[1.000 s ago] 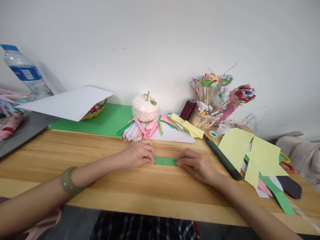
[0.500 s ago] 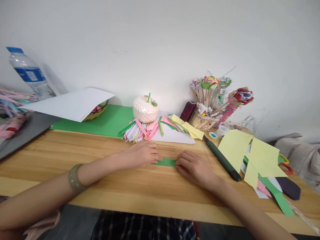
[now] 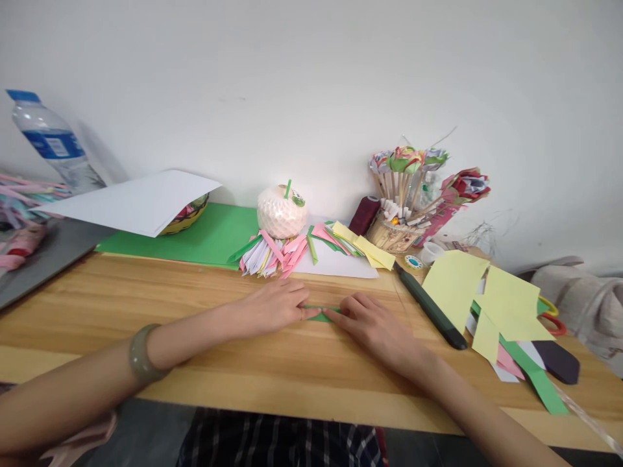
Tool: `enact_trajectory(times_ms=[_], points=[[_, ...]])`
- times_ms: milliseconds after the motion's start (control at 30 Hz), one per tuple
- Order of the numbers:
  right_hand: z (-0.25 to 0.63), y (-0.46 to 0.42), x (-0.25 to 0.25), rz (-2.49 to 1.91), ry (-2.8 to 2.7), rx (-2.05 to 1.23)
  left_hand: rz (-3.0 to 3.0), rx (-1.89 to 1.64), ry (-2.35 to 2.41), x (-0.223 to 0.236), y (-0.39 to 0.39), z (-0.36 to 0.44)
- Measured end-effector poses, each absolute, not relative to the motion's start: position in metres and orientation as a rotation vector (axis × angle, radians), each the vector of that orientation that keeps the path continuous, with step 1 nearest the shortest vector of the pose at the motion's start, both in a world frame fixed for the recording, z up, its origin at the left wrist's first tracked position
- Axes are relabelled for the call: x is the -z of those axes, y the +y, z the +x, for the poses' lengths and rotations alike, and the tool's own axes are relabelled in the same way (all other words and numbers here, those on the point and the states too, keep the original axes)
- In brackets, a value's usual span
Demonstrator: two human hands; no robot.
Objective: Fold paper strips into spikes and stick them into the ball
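A narrow green paper strip (image 3: 318, 316) lies flat on the wooden table in front of me. My left hand (image 3: 277, 306) holds its left end, with the index finger stretched along the strip and the other fingers curled. From the other side my right hand (image 3: 370, 324) pins the right part, its index fingertip pressing near the middle. The two index fingertips almost meet on the paper. Both ends of the strip are partly hidden under my fingers. Just beyond my hands sits a pile of folded paper pieces (image 3: 272, 254) in pink, white, green and yellow.
A white ball-shaped ornament (image 3: 281, 214) stands behind the pile. To the right lie a dark green utility knife (image 3: 433, 308) and yellow paper pieces (image 3: 511, 301). Paper flowers (image 3: 406, 159) rise from a container (image 3: 389, 235). At left are a white sheet (image 3: 141, 201) and a water bottle (image 3: 56, 139).
My fingers have closed in toward the middle of the green strip. Both index fingers now stretch out onto it, nearly touching. The view has shifted slightly.
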State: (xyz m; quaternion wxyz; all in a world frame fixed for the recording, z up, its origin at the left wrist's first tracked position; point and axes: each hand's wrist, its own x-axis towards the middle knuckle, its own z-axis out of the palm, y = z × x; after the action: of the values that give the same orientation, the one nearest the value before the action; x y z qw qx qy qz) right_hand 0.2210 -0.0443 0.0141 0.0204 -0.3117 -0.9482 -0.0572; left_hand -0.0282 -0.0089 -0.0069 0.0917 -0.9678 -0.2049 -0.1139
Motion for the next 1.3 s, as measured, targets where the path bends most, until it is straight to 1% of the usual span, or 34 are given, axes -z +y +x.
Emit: enact_trajectory(times_ms=[267, 500, 667, 867, 1033, 1300], points=[[0.220, -0.046, -0.016, -0.990, -2.898, 0.214, -2.879, 0.311, -0.675, 0.014, -0.009, -0.031], [0.231, -0.045, -0.010, -1.043, -2.872, 0.171, -2.908, 0.346, -0.737, 0.007, -0.013, -0.044], [0.241, -0.046, -0.015, -1.074, -2.786, 0.162, -2.948, 0.372, -0.760, 0.006, -0.012, -0.046], [0.203, -0.056, -0.019, -1.182, -2.667, 0.235, -2.937, 0.340, -0.739, 0.004, -0.011, -0.042], [0.173, -0.063, -0.012, -1.211, -2.753, 0.210, -2.919, 0.336, -0.757, 0.003, -0.014, -0.042], [0.208, -0.065, -0.008, -1.296, -2.736, 0.275, -2.874, 0.320, -0.796, 0.006, -0.021, -0.054]])
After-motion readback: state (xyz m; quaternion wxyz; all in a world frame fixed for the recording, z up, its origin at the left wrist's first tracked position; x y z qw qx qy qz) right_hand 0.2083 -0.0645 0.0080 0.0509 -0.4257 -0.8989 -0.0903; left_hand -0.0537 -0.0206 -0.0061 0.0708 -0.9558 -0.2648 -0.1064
